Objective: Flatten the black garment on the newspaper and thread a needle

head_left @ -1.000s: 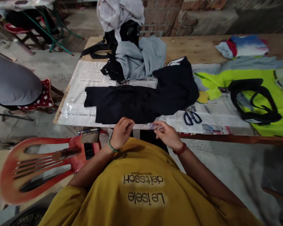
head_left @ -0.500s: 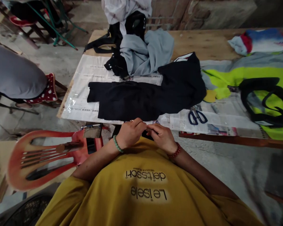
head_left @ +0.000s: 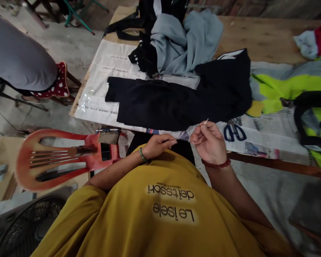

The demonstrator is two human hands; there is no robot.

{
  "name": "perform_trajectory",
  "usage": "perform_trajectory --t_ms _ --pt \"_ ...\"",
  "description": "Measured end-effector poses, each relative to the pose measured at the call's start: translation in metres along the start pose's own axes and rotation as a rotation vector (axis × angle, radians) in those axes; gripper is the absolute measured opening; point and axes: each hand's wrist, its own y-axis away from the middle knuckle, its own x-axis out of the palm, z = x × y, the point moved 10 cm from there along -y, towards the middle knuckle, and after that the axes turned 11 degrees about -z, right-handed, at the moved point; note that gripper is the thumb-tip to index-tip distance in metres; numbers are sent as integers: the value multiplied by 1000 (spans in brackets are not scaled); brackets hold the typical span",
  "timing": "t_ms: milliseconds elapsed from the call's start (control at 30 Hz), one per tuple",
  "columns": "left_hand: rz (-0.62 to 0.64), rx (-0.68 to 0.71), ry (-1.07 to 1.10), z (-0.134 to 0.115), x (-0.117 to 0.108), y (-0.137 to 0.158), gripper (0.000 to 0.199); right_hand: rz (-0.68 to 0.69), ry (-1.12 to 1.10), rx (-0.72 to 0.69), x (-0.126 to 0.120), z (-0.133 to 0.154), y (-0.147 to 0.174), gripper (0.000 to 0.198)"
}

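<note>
The table [head_left: 270, 34] is bare, matt wood with visible grain, partly covered by printed newspaper [head_left: 107, 71] under a glossy clear plastic film that catches the light. On it lie soft matt cloths: a black fabric [head_left: 176, 103], a crumpled grey-blue garment [head_left: 184, 39] and a bright yellow-green textile [head_left: 289, 87], beside scissors [head_left: 234, 131] with smooth dark blue plastic handles. The right hand [head_left: 210, 142] pinches a thin, pale, shiny needle [head_left: 205, 121], the wrists carry glossy bead bracelets, and the red chair [head_left: 56, 157] is smooth, worn plastic.
</note>
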Motion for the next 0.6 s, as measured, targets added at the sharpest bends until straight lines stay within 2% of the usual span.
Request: perform_trajectory --t_ms 167,233,333,467,600 --pt "-122 66 -130 -1 -38 3 20 -210 -112 -70 -46 23 -18 8" --pt "-147 53 -191 2 -49 6 19 -237 -98 -84 -55 32 -18 7" --pt "-144 64 -253 3 -55 9 19 -226 -26 -38 -55 35 -12 8" --pt "-108 138 -278 -6 -50 11 15 -225 60 -47 -48 37 -5 9" --pt "-67 146 -251 -6 -43 11 16 -212 8 -33 -44 37 -3 8"
